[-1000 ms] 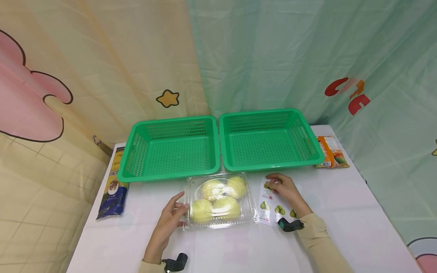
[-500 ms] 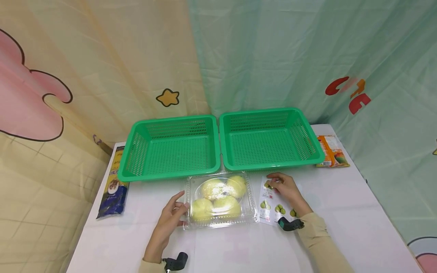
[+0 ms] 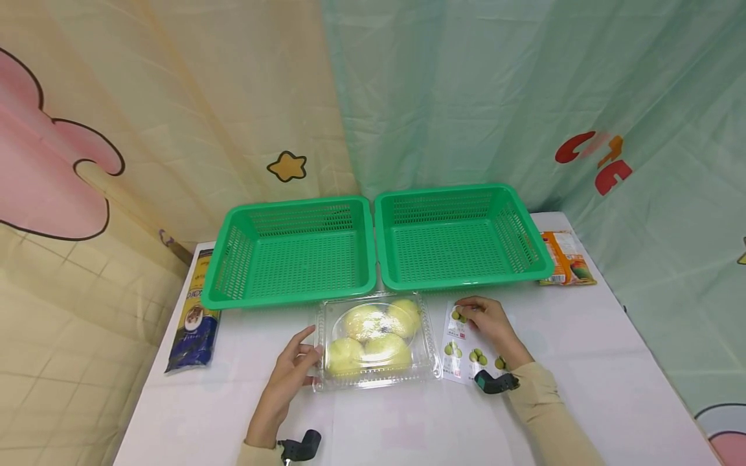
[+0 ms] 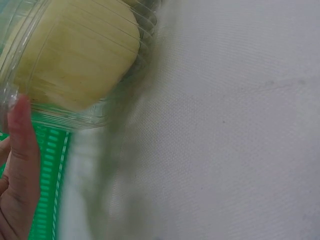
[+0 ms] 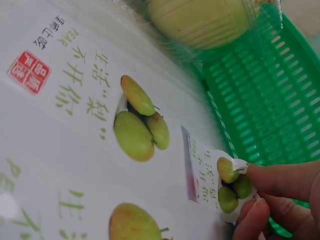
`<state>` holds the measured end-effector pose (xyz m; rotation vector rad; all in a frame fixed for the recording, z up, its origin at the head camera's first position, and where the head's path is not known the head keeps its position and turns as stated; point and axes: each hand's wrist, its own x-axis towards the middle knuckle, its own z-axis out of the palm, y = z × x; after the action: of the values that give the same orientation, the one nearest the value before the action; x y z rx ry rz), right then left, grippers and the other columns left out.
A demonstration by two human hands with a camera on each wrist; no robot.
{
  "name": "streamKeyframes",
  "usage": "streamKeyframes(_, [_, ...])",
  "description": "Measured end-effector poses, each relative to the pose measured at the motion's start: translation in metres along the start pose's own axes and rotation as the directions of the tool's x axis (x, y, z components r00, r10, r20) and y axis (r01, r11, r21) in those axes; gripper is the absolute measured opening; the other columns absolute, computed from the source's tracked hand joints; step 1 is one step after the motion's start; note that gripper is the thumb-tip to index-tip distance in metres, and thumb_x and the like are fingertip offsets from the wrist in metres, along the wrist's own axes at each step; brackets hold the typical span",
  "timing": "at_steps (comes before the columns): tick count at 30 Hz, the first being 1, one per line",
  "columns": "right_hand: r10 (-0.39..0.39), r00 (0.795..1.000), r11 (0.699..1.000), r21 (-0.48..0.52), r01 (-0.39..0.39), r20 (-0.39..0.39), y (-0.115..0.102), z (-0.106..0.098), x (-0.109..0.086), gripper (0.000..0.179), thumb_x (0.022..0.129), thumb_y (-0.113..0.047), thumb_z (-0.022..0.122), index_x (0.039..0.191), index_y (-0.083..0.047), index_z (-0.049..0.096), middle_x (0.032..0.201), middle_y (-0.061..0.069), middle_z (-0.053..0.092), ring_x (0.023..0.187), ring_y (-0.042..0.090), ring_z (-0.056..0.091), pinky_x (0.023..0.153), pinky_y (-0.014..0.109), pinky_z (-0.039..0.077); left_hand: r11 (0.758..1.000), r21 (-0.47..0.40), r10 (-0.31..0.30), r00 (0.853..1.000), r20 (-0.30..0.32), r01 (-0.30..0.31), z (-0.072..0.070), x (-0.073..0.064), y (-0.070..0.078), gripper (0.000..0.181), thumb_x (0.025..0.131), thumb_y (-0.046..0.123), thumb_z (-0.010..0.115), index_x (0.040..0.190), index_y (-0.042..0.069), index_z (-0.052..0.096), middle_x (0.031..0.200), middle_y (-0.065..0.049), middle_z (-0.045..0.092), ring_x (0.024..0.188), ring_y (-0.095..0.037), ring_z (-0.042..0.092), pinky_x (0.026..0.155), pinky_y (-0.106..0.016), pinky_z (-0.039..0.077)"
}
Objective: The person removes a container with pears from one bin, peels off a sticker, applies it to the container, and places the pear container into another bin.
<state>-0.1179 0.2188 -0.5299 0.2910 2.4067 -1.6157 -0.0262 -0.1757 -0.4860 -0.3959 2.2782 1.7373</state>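
A clear plastic clamshell box [image 3: 432, 353] holding several yellow-green pears [image 3: 384, 353] rests on the table in front of the baskets. My left hand [image 3: 282, 375] holds its left edge; in the left wrist view the thumb [image 4: 22, 145] presses the rim, and the other fingers are partly hidden. Right of the box lies a white sticker sheet [image 5: 75, 160] printed with green pears and writing. My right hand [image 3: 491, 323] pinches a pear sticker [image 5: 205, 172] between thumb and fingertips at the sheet's far end. In the right wrist view that sticker stands tilted up from the sheet.
Two green plastic baskets [image 3: 291, 301] [image 3: 466, 282] stand side by side behind the box. A blue and yellow packet [image 3: 195, 330] lies at the table's left edge. An orange packet [image 3: 565, 259] lies right of the right basket. Curtains hang behind.
The sticker at my right fingertips shows its pear picture a little more plainly than before. My left hand and the box stay in place.
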Motion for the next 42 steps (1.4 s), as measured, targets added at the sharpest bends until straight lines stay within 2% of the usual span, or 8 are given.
streamKeyframes(7, [0.01,0.999,1.0,-0.017,-0.009,0.038,0.0003,-0.0031,0.0006,0.031,0.097,-0.015,0.063,0.12,0.006,0.066,0.1,0.01,0.069,0.072,0.007,0.053,0.062,0.02,0.047,1.0,-0.003,-0.003,1.0,0.001,0.003,0.0002,0.0001,-0.0002,0.058,0.097,0.021,0.061,0.152,0.016,0.041,0.106,-0.011,0.058,0.089,-0.017,0.062,0.069,-0.034,0.062])
streamKeyframes(14, [0.007,0.998,1.0,-0.02,-0.006,0.055,-0.0002,-0.0043,0.0004,0.031,0.097,-0.015,0.062,0.12,0.006,0.065,0.094,0.004,0.067,0.075,0.009,0.054,0.064,0.022,0.048,1.0,0.001,-0.006,1.0,-0.006,0.006,0.0012,0.0012,-0.0008,0.058,0.097,0.021,0.061,0.151,0.017,0.041,0.106,-0.011,0.057,0.09,-0.018,0.062,0.068,-0.033,0.062])
streamKeyframes(20, [-0.007,0.998,1.0,-0.005,0.008,0.069,-0.0014,-0.0047,-0.0009,0.032,0.097,-0.014,0.062,0.121,0.007,0.064,0.088,-0.002,0.064,0.071,0.008,0.052,0.062,0.021,0.047,1.0,0.003,-0.003,1.0,-0.001,0.003,0.001,0.0012,-0.0009,0.058,0.098,0.023,0.061,0.152,0.017,0.041,0.107,-0.011,0.057,0.091,-0.018,0.062,0.069,-0.033,0.062])
streamKeyframes(34, [-0.048,0.994,0.999,0.002,0.048,0.096,-0.0058,-0.0062,-0.0052,0.032,0.097,-0.012,0.062,0.121,0.008,0.064,0.082,-0.004,0.06,0.062,0.007,0.047,0.057,0.021,0.042,1.0,-0.012,-0.003,1.0,0.007,0.003,-0.0005,0.0015,-0.0005,0.057,0.098,0.019,0.06,0.151,0.017,0.041,0.106,-0.01,0.056,0.09,-0.018,0.062,0.069,-0.033,0.062])
streamKeyframes(42, [-0.057,0.991,0.998,0.003,0.057,0.12,-0.0084,-0.0085,-0.0075,0.034,0.098,-0.015,0.063,0.123,0.007,0.063,0.085,-0.005,0.063,0.066,0.007,0.05,0.061,0.024,0.045,1.0,-0.008,0.007,1.0,0.004,-0.007,-0.0007,0.0004,-0.0002,0.057,0.098,0.019,0.059,0.152,0.014,0.04,0.107,-0.012,0.056,0.09,-0.017,0.063,0.068,-0.034,0.062])
